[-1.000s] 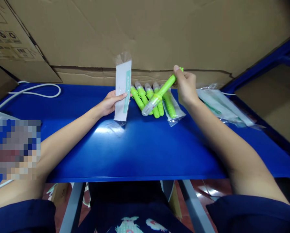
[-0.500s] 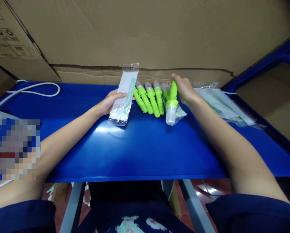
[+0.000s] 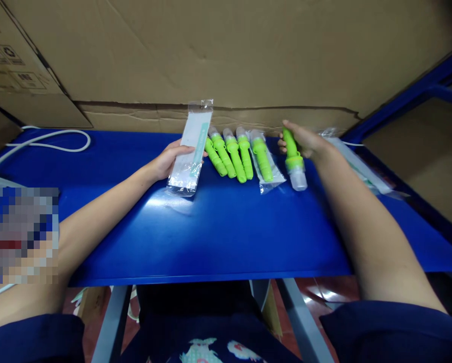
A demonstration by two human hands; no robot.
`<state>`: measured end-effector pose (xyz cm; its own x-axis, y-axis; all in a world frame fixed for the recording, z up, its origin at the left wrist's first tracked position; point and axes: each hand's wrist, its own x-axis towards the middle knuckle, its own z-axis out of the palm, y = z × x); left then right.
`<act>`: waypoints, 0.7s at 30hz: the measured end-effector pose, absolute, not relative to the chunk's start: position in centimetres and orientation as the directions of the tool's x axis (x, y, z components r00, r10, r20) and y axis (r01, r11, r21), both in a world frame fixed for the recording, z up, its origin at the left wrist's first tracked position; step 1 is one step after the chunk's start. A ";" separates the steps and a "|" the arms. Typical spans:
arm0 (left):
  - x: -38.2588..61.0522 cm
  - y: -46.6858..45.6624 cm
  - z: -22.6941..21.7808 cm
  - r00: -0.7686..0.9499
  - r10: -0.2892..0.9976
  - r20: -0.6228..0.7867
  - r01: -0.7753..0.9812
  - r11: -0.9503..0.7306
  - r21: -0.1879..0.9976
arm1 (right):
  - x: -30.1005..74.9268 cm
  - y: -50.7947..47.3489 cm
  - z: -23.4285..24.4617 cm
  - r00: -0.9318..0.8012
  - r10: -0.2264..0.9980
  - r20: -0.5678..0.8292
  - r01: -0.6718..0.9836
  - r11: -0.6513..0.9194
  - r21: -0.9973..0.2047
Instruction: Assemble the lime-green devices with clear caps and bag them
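Head view, looking down: opens on the cardboard (image 3: pixel 218 50), rising brown across the whole back. Straight to the table (image 3: pixel 210 232): spreads wide and blue beneath both forearms, catching a bright glare left of centre. Off to the cable (image 3: pixel 70 132): loops white over the far left, close to the cardboard. Away to the bags (image 3: pixel 365 166): lie flat on the right, partly hidden behind the right forearm. On to the packet (image 3: pixel 191 151), white with a pale green strip in clear film: leans at a slant in the left hand (image 3: pixel 171 159), gripped with thumb across the front and fingers behind, mostly out of sight. Across to the right hand (image 3: pixel 305 141): closes thumb and curled fingers round the green end of the held tube (image 3: pixel 294 160), just right of the clear bag (image 3: pixel 273 186). Contact with the table there: cannot tell. In between, to the four loose tubes (image 3: pixel 238 161): lie side by side, just right of the packet. Next along, to the fifth tube (image 3: pixel 263 161): lies in or on the clear bag, cannot tell which. Last, to the cap (image 3: pixel 298 180) of the held tube: points clear and pale toward the near edge.
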<state>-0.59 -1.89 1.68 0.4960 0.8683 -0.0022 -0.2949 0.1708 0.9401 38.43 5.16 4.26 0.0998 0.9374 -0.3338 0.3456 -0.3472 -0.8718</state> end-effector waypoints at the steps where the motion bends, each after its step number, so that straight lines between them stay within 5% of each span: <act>1: -0.6 -1.9 1.6 0.492 0.871 0.002 -0.293 0.163 0.942 | 38.5 4.7 4.2 0.093 0.945 -0.315 0.346 -0.327 -0.879; 11: -0.6 -1.8 0.9 0.457 0.888 0.046 -0.210 0.057 0.976 | 36.1 2.3 5.3 0.170 0.984 -0.056 0.547 -0.142 -0.825; 14: -0.7 -1.7 0.9 0.438 0.898 0.037 -0.222 0.068 0.973 | 35.4 2.1 6.2 0.139 0.984 0.113 0.650 -0.005 -0.760; 18: -0.7 -1.5 1.0 0.443 0.896 0.016 -0.286 0.125 0.950 | 33.9 1.7 6.3 -0.199 0.903 0.382 0.823 0.365 -0.436; 21: -0.6 -1.3 1.1 0.443 0.896 0.003 -0.334 0.161 0.929 | 32.0 1.2 5.6 -0.441 0.827 0.349 0.816 0.532 -0.227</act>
<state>-0.62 -1.26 1.07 0.4431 0.8965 0.0034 -0.3336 0.1614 0.9288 31.97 1.16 5.58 -0.4414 0.8265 0.3493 0.8158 0.5317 -0.2273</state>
